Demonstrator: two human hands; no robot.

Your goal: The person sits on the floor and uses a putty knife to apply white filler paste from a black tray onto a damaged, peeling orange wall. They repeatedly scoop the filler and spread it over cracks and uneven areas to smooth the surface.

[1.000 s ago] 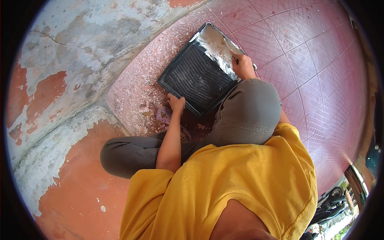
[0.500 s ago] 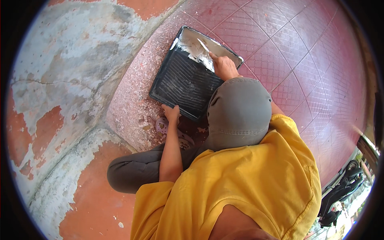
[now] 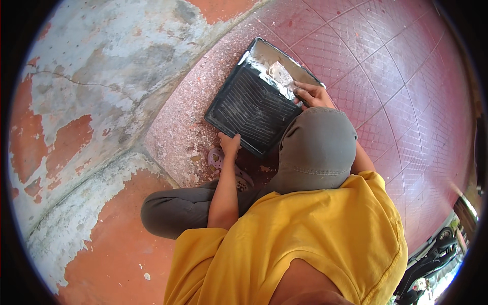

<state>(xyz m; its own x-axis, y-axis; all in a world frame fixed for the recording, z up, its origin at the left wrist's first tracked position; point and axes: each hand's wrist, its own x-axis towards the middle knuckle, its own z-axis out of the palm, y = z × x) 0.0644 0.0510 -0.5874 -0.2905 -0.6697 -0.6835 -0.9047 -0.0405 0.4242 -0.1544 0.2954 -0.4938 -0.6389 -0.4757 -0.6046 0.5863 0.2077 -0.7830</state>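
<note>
A black ribbed paint tray [image 3: 241, 109] lies tilted diagonally before me, with thick white paste along the inner side of its deep end, whose well is coated beige. My left hand [image 3: 230, 145] is closed on the tray's near left edge. My right hand [image 3: 312, 94] is closed round a scraper [image 3: 279, 73] whose blade is smeared with white paste, held over the deep end of the tray. Part of the handle is hidden by my fingers.
My grey-trousered knee [image 3: 315, 147] rises beside the tray; a pink clog [image 3: 216, 157] is under my left hand. Peeling grey and orange plaster [image 3: 81, 86] borders the left, red patterned tiles [image 3: 386, 86] the right. A dark motorbike [image 3: 434, 254] shows at the lower right rim.
My right hand with the scraper moved from the right side of the well toward its middle, then back rightward. The blade carries more paste now. My left hand stays on the tray edge.
</note>
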